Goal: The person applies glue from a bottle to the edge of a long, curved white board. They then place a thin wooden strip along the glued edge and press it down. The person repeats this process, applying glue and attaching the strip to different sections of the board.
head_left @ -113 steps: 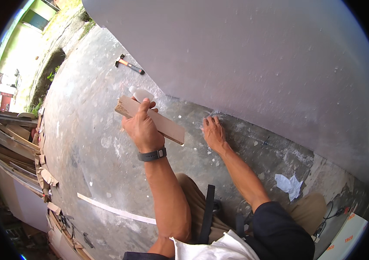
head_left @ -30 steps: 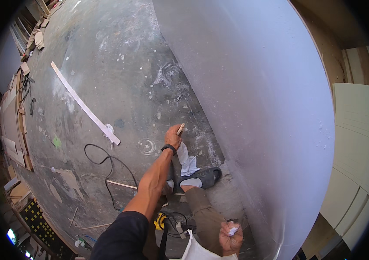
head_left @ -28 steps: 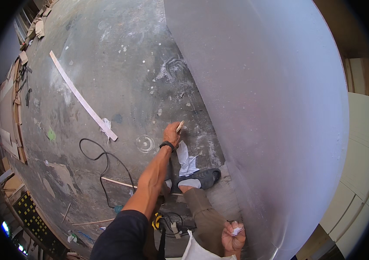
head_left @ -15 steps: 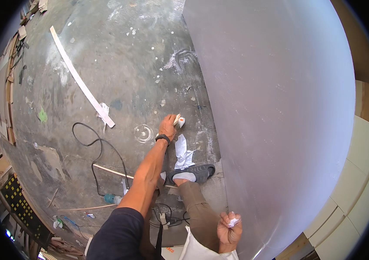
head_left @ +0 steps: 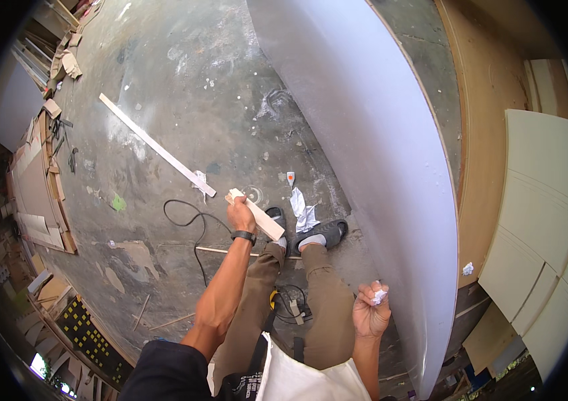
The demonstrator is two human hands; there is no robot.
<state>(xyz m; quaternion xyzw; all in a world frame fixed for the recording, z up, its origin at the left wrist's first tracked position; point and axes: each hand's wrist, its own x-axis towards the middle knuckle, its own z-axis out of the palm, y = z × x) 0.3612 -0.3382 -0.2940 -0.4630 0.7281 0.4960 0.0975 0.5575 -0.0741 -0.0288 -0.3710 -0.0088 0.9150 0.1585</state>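
The left hand (head_left: 240, 215) is clenched around a short wooden block (head_left: 255, 214), held out over the concrete floor (head_left: 183, 80) at about ten o'clock from the person's sandalled feet; the right hand (head_left: 371, 313) pinches a crumpled white wad (head_left: 379, 296) at five o'clock, just beside the big grey panel (head_left: 364, 134). To work the panel's edge well, I'd keep the block flat and firm, mindful of the black cable (head_left: 194, 230) underfoot
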